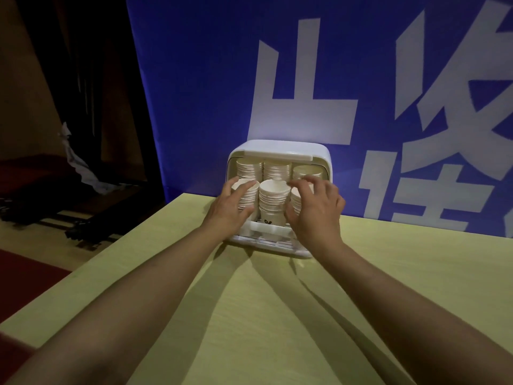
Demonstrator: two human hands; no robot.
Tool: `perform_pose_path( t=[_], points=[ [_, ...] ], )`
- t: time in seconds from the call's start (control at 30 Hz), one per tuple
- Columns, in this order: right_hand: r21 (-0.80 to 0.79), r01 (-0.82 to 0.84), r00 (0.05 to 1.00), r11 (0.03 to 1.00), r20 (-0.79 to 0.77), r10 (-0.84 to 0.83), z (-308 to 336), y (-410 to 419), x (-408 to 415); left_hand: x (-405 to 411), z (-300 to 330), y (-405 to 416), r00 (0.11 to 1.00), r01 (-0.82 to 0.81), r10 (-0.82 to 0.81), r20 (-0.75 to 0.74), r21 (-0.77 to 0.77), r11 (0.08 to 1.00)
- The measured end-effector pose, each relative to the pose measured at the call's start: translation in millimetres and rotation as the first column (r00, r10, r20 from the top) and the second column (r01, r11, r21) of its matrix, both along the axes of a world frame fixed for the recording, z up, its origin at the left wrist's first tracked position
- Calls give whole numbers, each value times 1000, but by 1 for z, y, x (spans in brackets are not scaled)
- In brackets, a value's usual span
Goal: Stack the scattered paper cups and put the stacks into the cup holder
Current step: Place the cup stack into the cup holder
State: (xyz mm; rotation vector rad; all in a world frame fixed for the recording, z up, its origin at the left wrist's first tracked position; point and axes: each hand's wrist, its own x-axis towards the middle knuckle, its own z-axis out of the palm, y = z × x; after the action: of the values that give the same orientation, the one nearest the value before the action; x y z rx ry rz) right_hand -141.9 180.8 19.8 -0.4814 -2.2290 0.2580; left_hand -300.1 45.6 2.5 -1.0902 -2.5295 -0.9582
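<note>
Two bare forearms reach from the near edge across the pale yellow-green bench (pixel 277 315), whose wide bare surface lies between them and to either side. The bench's left edge runs diagonally from near left to far centre, with dark floor and red carpet beyond it.

At the far edge stands the white cup holder (pixel 280 147), its open front facing the camera and its back just against a blue banner (pixel 194 79) with large white characters. Six stacks of paper cups are visible inside: three in a back row and three in front. Each stack stands roughly upright, long axis vertical, mouths upward, with the front stacks leaning slightly toward the camera over a low white rail.

The left hand (pixel 230 209) curls around the front left stack (pixel 248 194), fingers over its rim and thumb on its side. The right hand (pixel 316 207) grips the front right stack (pixel 296 201), fingers arched over the top. The front middle stack (pixel 273 198) stands free between both hands.
</note>
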Motion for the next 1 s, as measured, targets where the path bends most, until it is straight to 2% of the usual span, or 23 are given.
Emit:
perform_pose_path(
  t=[0.07, 0.13, 0.33, 0.47, 0.53, 0.6, 0.67, 0.73, 0.87, 1.0],
  points=[
    [-57, 72, 979, 996, 196, -59, 1, 15, -4, 0, -2, 2, 1000, -7, 7, -1, 9, 1000],
    [-136, 61, 955, 989, 295, -19, -4, 25, -7, -2, -3, 5, 1000, -14, 14, -10, 21, 1000],
    [-159, -28, 974, 987, 216, 63, -13, 33, -12, -4, -3, 8, 996, -65, 65, -59, -7, 998],
    [-172, -13, 966, 985, 254, 57, -14, 41, -11, -3, -2, 5, 992, -95, 88, -94, -77, 992],
    [-37, 32, 969, 999, 247, -22, -10, 45, -8, -3, 3, 3, 976, -126, 117, -185, -39, 991],
    [98, 67, 983, 993, 163, -83, -1, 52, -8, -4, 14, 1, 958, -107, 125, -257, 82, 991],
    [134, 90, 990, 987, 96, -103, 12, 59, -10, -8, 29, 3, 958, -42, 82, -274, 148, 988],
    [128, 86, 991, 988, 95, -99, 25, 68, -14, -13, 45, 9, 964, 13, 12, -267, 90, 996],
    [106, 22, 983, 994, 181, -41, 37, 80, -25, -18, 68, 22, 978, 66, -93, -187, -144, 987],
    [69, -9, 980, 998, 198, -5, 39, 80, -27, -22, 71, 29, 976, 40, -84, -201, -215, 976]
  ],
)
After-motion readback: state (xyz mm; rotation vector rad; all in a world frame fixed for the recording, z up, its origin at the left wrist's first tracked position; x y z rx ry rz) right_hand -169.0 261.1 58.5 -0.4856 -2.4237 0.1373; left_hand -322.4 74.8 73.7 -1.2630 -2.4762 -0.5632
